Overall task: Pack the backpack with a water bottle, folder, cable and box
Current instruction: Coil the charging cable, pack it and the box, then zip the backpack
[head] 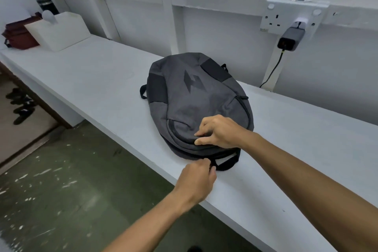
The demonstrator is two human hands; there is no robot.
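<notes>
Though flat, grey backpack [196, 96] (zipped).

The white counter [98, 80] ran out ahead of my hands. The grey backpack [196, 96] lay flat on it right under them, and far off beyond my left hand sat a white box [61, 30] beside a maroon bag [19, 35].

White counter [98, 80]: white panelled wall [225, 32] behind, double socket [272, 20] above, green paint-flecked floor [67, 200] below.
</notes>
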